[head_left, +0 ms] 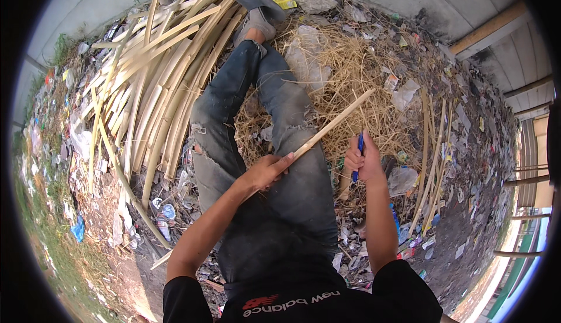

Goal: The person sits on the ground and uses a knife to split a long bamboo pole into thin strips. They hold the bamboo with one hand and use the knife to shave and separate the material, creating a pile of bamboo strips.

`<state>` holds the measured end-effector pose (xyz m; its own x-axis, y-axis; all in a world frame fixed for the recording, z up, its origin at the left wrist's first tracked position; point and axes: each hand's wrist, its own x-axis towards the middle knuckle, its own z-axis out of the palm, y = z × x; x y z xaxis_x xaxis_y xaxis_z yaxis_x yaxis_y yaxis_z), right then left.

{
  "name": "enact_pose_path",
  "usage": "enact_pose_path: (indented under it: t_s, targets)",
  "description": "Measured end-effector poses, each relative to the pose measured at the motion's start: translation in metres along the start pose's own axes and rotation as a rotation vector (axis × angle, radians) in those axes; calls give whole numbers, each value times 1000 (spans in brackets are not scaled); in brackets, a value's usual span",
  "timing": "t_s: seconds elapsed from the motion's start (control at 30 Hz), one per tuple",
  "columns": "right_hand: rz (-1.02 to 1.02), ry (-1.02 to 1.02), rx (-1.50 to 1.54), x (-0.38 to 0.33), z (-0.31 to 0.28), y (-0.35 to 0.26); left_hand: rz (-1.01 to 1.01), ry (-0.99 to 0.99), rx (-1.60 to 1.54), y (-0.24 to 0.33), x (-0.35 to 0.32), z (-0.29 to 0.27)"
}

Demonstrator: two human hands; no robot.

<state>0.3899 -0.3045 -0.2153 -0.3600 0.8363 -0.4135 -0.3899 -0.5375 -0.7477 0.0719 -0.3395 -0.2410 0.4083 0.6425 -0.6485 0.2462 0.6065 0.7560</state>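
A long, pale bamboo strip (334, 121) lies slantwise over my thighs, its far end raised to the right. My left hand (267, 172) is closed around it above my lap, and its near end passes back under my left forearm. In my closed right hand (367, 162), off to the right of my thigh, is a slim blue-handled knife (360, 146). Its blade is too small to make out. The knife is apart from the strip. Thin straw-coloured shavings (350, 66) lie heaped beyond my right hand and beside my legs.
Many split bamboo strips (169, 89) are piled at the left, some jutting toward me. Several longer strips (431, 159) lie at the right. Litter and plastic scraps (403, 94) cover the ground. A pale wall (93, 1) with bamboo posts (489, 29) stands behind.
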Motion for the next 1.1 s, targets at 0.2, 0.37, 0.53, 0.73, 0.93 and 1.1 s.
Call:
enact_pose_path:
  t_s: [0.2,0.37,0.53,0.73,0.93,1.1]
  targets:
    - [-327,717,-834,12,-40,-4,249,125,315,-14,6,1]
    - [-275,621,-1178,10,-25,16,351,220,457,-11,-8,6]
    - [-250,316,-1397,-8,37,28,383,293,526,-14,-12,11]
    - [-354,419,-1422,7,15,42,387,274,471,-18,-14,8]
    - [-328,193,-1538,7,31,32,320,145,274,-20,-11,0]
    - [-316,278,-1537,27,25,15,166,74,45,-23,-11,-7]
